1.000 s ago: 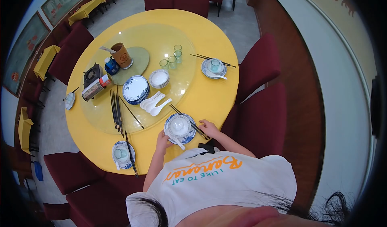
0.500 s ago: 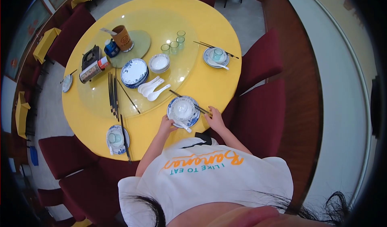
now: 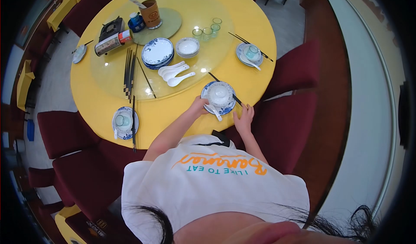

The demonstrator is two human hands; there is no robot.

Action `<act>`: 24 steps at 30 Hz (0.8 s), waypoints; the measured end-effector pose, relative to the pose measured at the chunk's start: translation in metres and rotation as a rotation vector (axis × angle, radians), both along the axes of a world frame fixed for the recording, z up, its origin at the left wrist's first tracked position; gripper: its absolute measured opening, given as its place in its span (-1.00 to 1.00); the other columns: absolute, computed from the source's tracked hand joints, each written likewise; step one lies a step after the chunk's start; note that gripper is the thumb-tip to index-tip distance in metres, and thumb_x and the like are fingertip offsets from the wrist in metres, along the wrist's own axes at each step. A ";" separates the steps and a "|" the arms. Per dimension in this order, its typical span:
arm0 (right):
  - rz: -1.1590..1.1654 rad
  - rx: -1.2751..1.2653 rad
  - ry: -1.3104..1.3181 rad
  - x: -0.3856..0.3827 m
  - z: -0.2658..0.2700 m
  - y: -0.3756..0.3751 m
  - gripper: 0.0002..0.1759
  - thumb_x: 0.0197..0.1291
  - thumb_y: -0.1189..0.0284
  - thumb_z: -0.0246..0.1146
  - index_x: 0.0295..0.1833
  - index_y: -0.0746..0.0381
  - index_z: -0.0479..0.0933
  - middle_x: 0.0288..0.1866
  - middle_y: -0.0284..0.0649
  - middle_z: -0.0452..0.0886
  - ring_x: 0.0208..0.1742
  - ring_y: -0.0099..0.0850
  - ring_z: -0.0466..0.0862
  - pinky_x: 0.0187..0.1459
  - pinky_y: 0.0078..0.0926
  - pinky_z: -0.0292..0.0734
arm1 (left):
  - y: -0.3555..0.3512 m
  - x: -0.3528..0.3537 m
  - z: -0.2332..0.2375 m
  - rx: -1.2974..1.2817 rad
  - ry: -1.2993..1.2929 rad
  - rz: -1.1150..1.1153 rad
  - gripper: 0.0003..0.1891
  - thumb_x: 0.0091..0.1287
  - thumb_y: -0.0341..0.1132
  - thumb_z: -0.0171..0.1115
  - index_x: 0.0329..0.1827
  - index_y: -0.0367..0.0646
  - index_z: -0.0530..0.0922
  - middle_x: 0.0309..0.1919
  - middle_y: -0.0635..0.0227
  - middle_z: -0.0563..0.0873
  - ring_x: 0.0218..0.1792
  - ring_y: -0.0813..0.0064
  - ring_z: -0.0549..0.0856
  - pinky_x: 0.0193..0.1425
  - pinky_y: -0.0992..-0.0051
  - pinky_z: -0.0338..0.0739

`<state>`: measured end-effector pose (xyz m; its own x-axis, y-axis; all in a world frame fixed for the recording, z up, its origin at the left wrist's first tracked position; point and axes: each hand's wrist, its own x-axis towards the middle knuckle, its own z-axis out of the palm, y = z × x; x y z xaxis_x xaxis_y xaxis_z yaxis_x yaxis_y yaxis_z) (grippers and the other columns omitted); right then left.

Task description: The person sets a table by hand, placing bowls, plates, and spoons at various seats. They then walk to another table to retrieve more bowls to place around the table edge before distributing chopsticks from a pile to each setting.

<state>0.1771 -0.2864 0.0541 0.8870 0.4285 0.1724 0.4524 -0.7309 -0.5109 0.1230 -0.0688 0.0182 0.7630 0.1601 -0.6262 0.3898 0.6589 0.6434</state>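
Left hand touched plate; pinch indeterminable. Right hand lay fingers-spread by chopsticks. Nudging risked rolling them

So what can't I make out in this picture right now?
All in the head view:
- Middle of the chopsticks near the right hand: covered by the bowl.
- Some fingertips of the left hand: hidden at the plate.
- Bottom of the bamboo-colored cup, inside: hidden by its wall.
- Fine print on the gas canister: too small.
- Far rim of the round table: cut off by the top edge.
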 end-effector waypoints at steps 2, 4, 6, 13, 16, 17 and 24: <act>-0.007 0.020 -0.002 0.002 -0.004 -0.004 -0.42 -0.02 0.34 0.23 0.14 0.31 0.27 0.17 0.11 0.21 0.26 0.05 0.10 0.25 -0.12 0.02 | -0.004 0.006 0.025 -0.083 -0.095 -0.007 -0.51 -0.05 -0.56 -0.09 0.06 -0.36 0.26 -0.11 0.01 0.49 -0.07 0.07 0.55 0.00 0.07 0.48; -0.012 0.017 -0.011 0.004 -0.013 -0.008 -0.41 -0.01 0.33 0.22 0.14 0.30 0.26 0.17 0.11 0.21 0.27 0.04 0.08 0.26 -0.12 0.00 | -0.006 0.016 0.022 -0.158 -0.103 0.021 -0.51 -0.05 -0.57 -0.10 0.05 -0.40 0.25 -0.14 -0.02 0.49 -0.07 0.04 0.54 0.01 0.06 0.48; -0.015 0.004 0.020 0.005 -0.018 -0.013 -0.40 -0.01 0.32 0.22 0.16 0.29 0.25 0.20 0.12 0.17 0.28 0.07 0.06 0.26 -0.09 -0.01 | -0.009 0.027 0.017 -0.227 -0.096 0.064 -0.52 -0.06 -0.59 -0.11 0.04 -0.44 0.24 -0.15 -0.06 0.48 -0.05 0.00 0.53 0.02 0.02 0.46; -0.067 -0.116 0.078 0.004 -0.012 -0.010 -0.38 0.01 0.31 0.21 0.19 0.25 0.23 0.28 0.16 0.02 0.33 0.11 -0.08 0.25 0.01 -0.03 | -0.019 0.057 -0.005 -0.560 -0.154 0.212 -0.47 -0.06 -0.62 -0.15 0.09 -0.49 0.15 -0.03 -0.20 0.34 0.06 -0.17 0.39 0.12 -0.17 0.29; -0.074 -0.139 0.102 0.006 -0.009 -0.009 -0.38 0.01 0.31 0.22 0.20 0.23 0.22 0.28 0.16 0.00 0.34 0.11 -0.09 0.25 0.02 -0.04 | -0.027 0.060 0.003 -0.675 -0.186 0.237 -0.42 -0.05 -0.62 -0.15 0.16 -0.44 0.09 0.04 -0.19 0.31 0.09 -0.17 0.37 0.13 -0.19 0.27; -0.074 -0.136 0.114 0.007 -0.010 -0.009 -0.38 0.01 0.31 0.22 0.20 0.23 0.22 0.29 0.16 -0.01 0.34 0.11 -0.10 0.24 0.03 -0.04 | -0.030 0.060 0.005 -0.657 -0.189 0.246 -0.41 -0.04 -0.60 -0.14 0.17 -0.41 0.10 0.06 -0.18 0.30 0.10 -0.15 0.35 0.14 -0.18 0.25; -0.067 -0.142 0.061 0.010 -0.016 -0.007 -0.37 0.01 0.31 0.22 0.21 0.23 0.22 0.28 0.18 -0.01 0.33 0.13 -0.09 0.24 0.03 -0.03 | -0.021 0.024 0.048 -0.270 0.071 0.183 -0.44 0.11 -0.41 -0.03 0.23 -0.25 0.11 0.15 0.06 0.30 0.20 0.02 0.28 0.19 -0.11 0.18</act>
